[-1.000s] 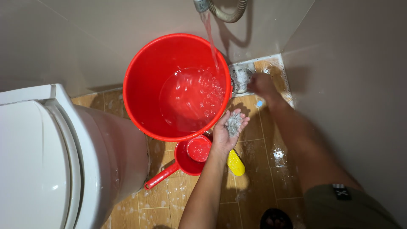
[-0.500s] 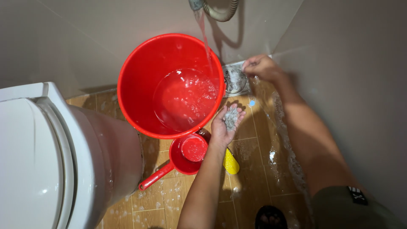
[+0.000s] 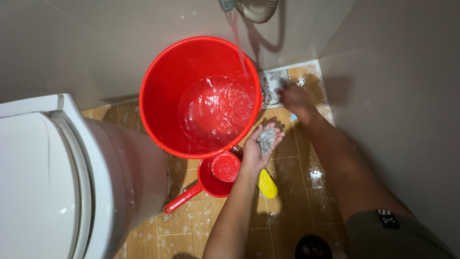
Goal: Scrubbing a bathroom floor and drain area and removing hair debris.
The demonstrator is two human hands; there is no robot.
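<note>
My left hand [image 3: 260, 148] is held palm up beside the red bucket [image 3: 165, 91], cupping a grey wet clump of debris [image 3: 266, 139]. My right hand [image 3: 293, 98] reaches down to the metal floor drain [image 3: 271, 85] in the corner, fingers bunched on it; motion blur hides whether they pinch anything. Water streams from a tap [image 3: 226, 5] into the bucket, which is partly filled.
A red dipper [image 3: 215, 177] with a long handle lies on the wet, soapy brown tile floor below the bucket, with a yellow object [image 3: 267, 184] beside it. A white toilet [image 3: 57, 182] fills the left. Grey walls close in behind and on the right.
My right hand had lifted to the wall corner above the drain half a second ago and has dropped back onto the drain. The left hand keeps cupping the clump.
</note>
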